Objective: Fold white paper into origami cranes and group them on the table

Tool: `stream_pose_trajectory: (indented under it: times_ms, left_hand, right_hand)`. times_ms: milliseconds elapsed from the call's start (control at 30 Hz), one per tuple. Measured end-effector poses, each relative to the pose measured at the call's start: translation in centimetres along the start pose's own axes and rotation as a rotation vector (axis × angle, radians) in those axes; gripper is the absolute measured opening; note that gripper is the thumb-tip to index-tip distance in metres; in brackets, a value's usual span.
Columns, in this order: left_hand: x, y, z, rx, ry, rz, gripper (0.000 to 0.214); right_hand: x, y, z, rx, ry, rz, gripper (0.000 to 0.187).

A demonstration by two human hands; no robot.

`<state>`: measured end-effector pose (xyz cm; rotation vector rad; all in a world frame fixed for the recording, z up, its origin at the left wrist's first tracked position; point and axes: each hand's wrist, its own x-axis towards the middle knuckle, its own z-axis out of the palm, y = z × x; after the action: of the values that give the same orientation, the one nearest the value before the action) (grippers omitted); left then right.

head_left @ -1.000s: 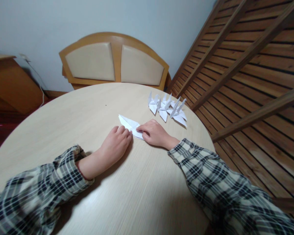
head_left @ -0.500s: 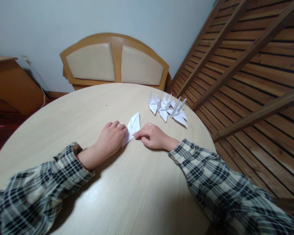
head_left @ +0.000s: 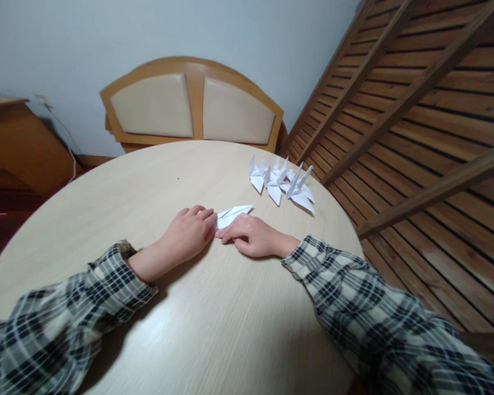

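A piece of folded white paper [head_left: 233, 215] lies on the table between my hands, its pointed end toward the right. My left hand [head_left: 190, 229] is closed at the paper's left end, fingers curled over it and partly hiding it. From the right, my right hand [head_left: 253, 235] reaches to the near edge with its fingers bent, the fingertips touching the paper close to the left hand. Beyond the right hand, several folded paper cranes [head_left: 275, 185] stand in a cluster on the table.
The round pale wooden table [head_left: 214, 318] carries everything. Behind it stands a wooden headboard [head_left: 195, 104] with two cream panels against the wall. A slatted wooden partition [head_left: 415, 120] rises at the right, and a wooden desk [head_left: 22, 142] is at the far left.
The folded paper has turned clockwise, its tip swinging from pointing away to pointing right. My right hand has shifted slightly nearer and to the left; the cranes have stayed put.
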<state>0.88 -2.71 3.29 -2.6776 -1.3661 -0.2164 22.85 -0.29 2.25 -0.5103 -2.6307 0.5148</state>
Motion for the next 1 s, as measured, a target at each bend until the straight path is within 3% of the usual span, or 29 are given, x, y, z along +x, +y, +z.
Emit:
stream_pose_trajectory:
  times_ms: [200,433,833,1000]
  left_hand:
    - [0.0,-0.4,1.0,0.000,-0.012,0.058,0.038]
    - [0.2,-0.6,1.7,-0.025,0.022,0.049,0.040]
    - [0.6,-1.1,2.7,-0.319,0.222,0.169,0.039]
    - [0.6,-1.1,2.1,-0.497,0.157,0.124,0.026]
  right_hand:
    - [-0.2,0.1,0.1,-0.036,0.055,-0.051,0.028]
    - [-0.3,1.2,-0.3,-0.202,0.236,0.055,0.031]
    - [-0.3,1.3,-0.8,-0.281,0.077,0.099,0.034]
    - [-0.4,1.3,-1.1,-0.242,0.081,0.089,0.033]
